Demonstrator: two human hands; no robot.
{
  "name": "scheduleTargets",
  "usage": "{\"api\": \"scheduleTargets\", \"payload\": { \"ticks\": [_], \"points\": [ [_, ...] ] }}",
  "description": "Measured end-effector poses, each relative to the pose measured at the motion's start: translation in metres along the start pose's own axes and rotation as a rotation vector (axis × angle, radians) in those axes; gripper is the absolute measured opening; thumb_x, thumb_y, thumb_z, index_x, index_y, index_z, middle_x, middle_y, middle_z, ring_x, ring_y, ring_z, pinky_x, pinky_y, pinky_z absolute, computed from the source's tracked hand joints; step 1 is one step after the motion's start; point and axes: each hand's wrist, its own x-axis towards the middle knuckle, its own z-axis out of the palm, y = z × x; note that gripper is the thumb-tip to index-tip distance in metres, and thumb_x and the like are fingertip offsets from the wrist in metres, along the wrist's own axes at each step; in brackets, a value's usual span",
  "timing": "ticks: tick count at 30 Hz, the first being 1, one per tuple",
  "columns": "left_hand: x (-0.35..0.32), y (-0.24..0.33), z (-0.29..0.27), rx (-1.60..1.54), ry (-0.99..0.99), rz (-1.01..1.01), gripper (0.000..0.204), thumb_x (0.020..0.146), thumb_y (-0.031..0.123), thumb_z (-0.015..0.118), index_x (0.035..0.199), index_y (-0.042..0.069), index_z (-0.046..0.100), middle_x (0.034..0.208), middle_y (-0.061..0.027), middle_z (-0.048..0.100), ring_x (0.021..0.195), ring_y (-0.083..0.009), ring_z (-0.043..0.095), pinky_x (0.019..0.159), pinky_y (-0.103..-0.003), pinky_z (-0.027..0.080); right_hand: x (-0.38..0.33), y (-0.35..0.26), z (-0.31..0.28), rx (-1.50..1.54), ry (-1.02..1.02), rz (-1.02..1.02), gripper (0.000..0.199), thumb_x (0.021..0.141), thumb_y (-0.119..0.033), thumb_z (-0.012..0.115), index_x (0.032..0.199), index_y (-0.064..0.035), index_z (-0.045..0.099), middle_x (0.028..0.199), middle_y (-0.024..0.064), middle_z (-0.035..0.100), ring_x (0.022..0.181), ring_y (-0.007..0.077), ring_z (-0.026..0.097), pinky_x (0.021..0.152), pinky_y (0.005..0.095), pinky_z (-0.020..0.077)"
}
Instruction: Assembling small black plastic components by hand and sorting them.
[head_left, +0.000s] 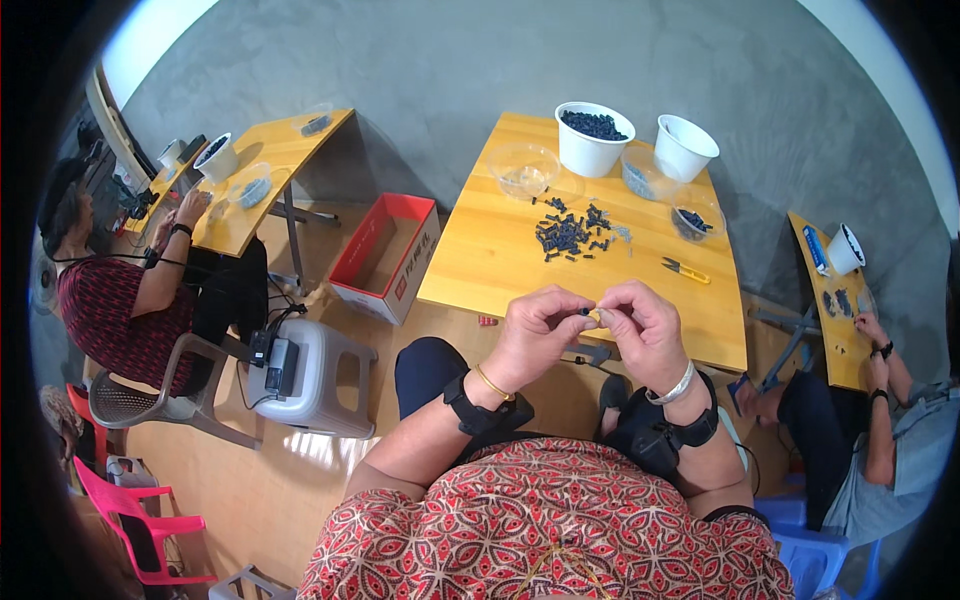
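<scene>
Close together over the table's front edge, my left hand [535, 332] and my right hand [645, 328] meet at the fingertips. The left thumb and forefinger pinch a small black cylindrical piece [585, 312]. My right fingers are pressed together against its end; whatever they grip is too small to make out. Beyond my hands lies a loose pile of small black pieces [563, 236] on the yellow table [465, 270]. A few small silvery pins [622, 234] lie at its right. Yellow-handled thread snips [686, 270] rest further right.
At the table's back stand a white tub [590, 155] full of black pieces and another white tub [685, 150]. Clear plastic bowls [523, 172] flank them. A red-and-white carton [385, 260] sits on the floor at left. Co-workers sit at tables on both sides.
</scene>
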Motion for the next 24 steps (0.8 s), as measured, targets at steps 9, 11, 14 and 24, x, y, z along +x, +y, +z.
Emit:
{"api": "scheduleTargets", "payload": {
  "ticks": [9,11,14,24],
  "points": [
    [-0.0006,-0.0039,0.0003,0.420,0.073,0.134,0.011,0.073,-0.004,0.065,0.083,0.000,0.063,0.074,-0.0042,0.057,0.057,-0.0070,0.056,0.049,-0.020,0.045,0.0033,-0.0028,0.0020,-0.215,-0.053,-0.138,0.013,0.073,0.008,0.052,0.082,-0.0008,0.053,0.076,0.0119,0.053,0.066,0.0256,0.056,0.058,0.0304,0.0454],
    [-0.0002,-0.0001,0.0013,0.508,0.086,0.231,0.014,0.069,-0.004,0.066,0.082,0.000,0.063,0.073,-0.0067,0.058,0.059,-0.0119,0.057,0.051,-0.023,0.045,0.0029,-0.0009,0.0011,-0.241,-0.065,-0.150,0.014,0.072,0.009,0.052,0.082,-0.0006,0.053,0.076,0.0122,0.053,0.067,0.0265,0.056,0.059,0.0314,0.0456],
    [0.0002,0.0009,0.0008,0.579,0.095,0.304,0.015,0.067,-0.005,0.066,0.081,0.001,0.063,0.072,-0.0091,0.058,0.061,-0.0176,0.058,0.054,-0.026,0.045,0.0032,-0.0020,0.0031,-0.309,-0.087,-0.207,0.016,0.070,0.010,0.052,0.082,-0.0003,0.053,0.077,0.0130,0.052,0.069,0.0284,0.055,0.060,0.0332,0.0458],
    [-0.0019,-0.0004,0.0002,0.565,0.044,0.202,0.016,0.068,-0.005,0.064,0.082,0.001,0.063,0.072,-0.0104,0.058,0.064,-0.0208,0.059,0.055,-0.028,0.046,0.0000,0.0021,-0.0019,-0.342,-0.132,-0.200,0.016,0.069,0.010,0.052,0.081,0.0002,0.053,0.076,0.0138,0.053,0.069,0.0304,0.055,0.060,0.0346,0.0457]
  ]
}}
